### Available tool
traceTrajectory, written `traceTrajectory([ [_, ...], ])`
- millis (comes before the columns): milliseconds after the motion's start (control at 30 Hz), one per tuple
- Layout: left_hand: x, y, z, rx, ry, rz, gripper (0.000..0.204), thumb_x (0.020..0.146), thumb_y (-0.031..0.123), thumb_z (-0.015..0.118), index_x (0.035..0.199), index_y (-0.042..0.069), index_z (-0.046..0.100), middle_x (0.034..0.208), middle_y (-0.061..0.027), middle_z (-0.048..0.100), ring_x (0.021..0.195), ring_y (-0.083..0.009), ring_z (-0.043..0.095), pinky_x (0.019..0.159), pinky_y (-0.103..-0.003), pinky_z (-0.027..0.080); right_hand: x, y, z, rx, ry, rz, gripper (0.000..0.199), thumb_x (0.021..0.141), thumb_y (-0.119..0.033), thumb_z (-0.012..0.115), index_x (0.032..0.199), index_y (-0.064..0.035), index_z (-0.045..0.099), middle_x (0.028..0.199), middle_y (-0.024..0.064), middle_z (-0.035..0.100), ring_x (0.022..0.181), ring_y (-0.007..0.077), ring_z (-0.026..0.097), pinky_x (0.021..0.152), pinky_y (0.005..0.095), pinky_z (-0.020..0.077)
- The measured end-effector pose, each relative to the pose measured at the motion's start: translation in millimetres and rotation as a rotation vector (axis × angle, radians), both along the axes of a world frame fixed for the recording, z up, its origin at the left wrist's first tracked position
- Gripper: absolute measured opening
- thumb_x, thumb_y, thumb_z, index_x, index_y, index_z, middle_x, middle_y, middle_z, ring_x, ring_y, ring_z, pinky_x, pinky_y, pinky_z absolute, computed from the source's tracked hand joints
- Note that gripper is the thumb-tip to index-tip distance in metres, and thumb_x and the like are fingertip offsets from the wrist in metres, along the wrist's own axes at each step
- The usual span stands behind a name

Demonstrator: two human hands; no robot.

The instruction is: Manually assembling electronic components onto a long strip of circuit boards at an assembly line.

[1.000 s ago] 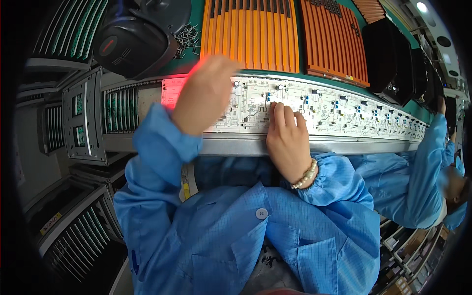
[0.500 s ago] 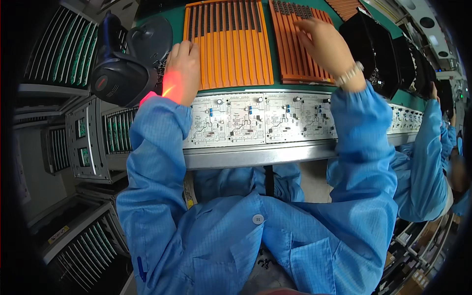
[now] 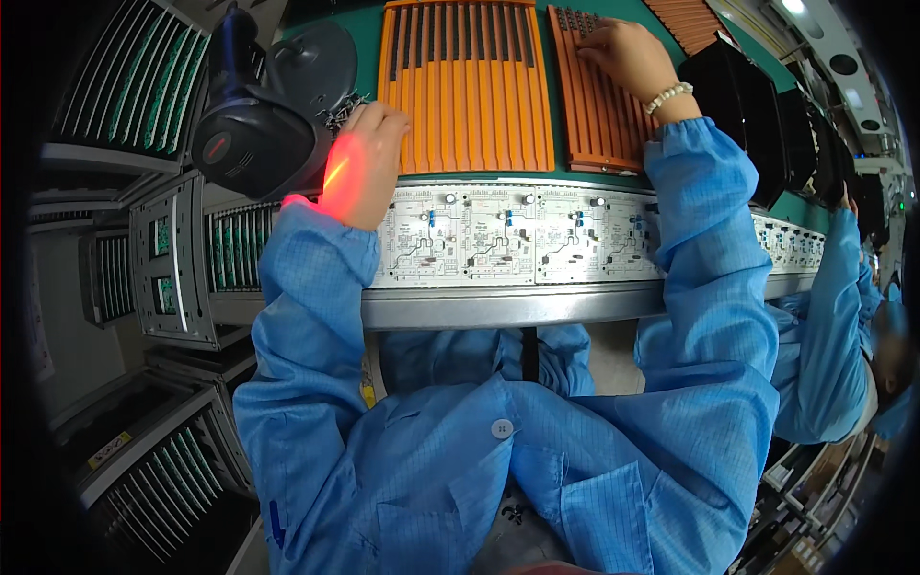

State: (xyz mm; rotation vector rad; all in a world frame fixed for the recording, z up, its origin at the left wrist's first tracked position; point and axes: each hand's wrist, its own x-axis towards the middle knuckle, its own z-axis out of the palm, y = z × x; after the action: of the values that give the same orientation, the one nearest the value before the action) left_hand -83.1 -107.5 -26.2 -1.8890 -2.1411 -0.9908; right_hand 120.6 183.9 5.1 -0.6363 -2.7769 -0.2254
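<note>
An upper rack (image 3: 125,77) of green boards stands at ten o'clock, a lower rack (image 3: 158,460) at eight. A black scanner (image 3: 254,144) sits at ten, nearer in. At eleven, the left hand (image 3: 364,163) bends its fingers close together beside a pile of leaded parts (image 3: 337,115); whether they pinch one, I cannot tell. From beneath it, white circuit boards (image 3: 503,240) run toward three, already carrying round capacitors (image 3: 529,199); they look partly populated. At twelve, on the green tabletop (image 3: 369,34), dark pieces occupy only the upper slots of an orange tray (image 3: 474,125). At one, the right hand (image 3: 631,59) curls its fingertips over a brown-orange tray (image 3: 599,125), any pinch hidden. Black bins (image 3: 728,125) stand at two, a co-worker (image 3: 829,335) at three.
</note>
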Motion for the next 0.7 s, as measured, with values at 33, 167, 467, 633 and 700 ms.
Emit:
traceTrajectory([
  [33,2,-4,2,0.006,0.02,-0.009,0.008,0.084,0.001,0.062,0.092,-0.001,0.064,0.087,-0.0132,0.06,0.088,-0.0302,0.059,0.077,-0.038,0.05,-1,5,2,-0.03,-0.026,-0.006,0.015,0.086,-0.018,0.067,0.095,-0.0086,0.075,0.099,0.0086,0.07,0.086,0.025,0.067,0.075,0.035,0.056],
  [167,27,-41,16,0.003,-0.185,-0.03,0.008,0.083,0.002,0.064,0.09,0.001,0.064,0.087,-0.0126,0.059,0.088,-0.0306,0.059,0.077,-0.037,0.049,8,17,-1,-0.109,-0.076,0.0,0.015,0.085,-0.018,0.069,0.095,-0.009,0.075,0.09,0.0087,0.071,0.081,0.0256,0.068,0.073,0.035,0.0564],
  [467,26,-117,-13,-0.188,-0.251,-0.156,0.011,0.081,0.005,0.068,0.09,0.003,0.063,0.087,-0.0101,0.06,0.086,-0.0296,0.058,0.079,-0.038,0.045,1,-54,38,-0.193,0.082,0.178,0.015,0.083,-0.013,0.07,0.096,-0.0056,0.071,0.087,0.0083,0.07,0.075,0.0199,0.067,0.068,0.0294,0.0547],
  [633,33,-115,-21,-0.192,-0.298,-0.128,0.011,0.081,0.008,0.069,0.088,0.004,0.062,0.086,-0.0081,0.059,0.084,-0.0277,0.057,0.081,-0.039,0.043,1,-122,49,-0.265,0.192,0.298,0.014,0.081,-0.007,0.071,0.094,-0.0029,0.069,0.086,0.0088,0.068,0.073,0.0181,0.065,0.066,0.0275,0.0532],
  [700,32,-115,-23,-0.193,-0.235,-0.128,0.011,0.081,0.01,0.069,0.088,0.004,0.062,0.086,-0.0071,0.059,0.084,-0.0271,0.056,0.082,-0.039,0.042,1,-147,56,-0.303,0.171,0.324,0.015,0.078,-0.004,0.072,0.093,-0.0015,0.068,0.085,0.0093,0.067,0.073,0.0183,0.065,0.065,0.0271,0.053],
])
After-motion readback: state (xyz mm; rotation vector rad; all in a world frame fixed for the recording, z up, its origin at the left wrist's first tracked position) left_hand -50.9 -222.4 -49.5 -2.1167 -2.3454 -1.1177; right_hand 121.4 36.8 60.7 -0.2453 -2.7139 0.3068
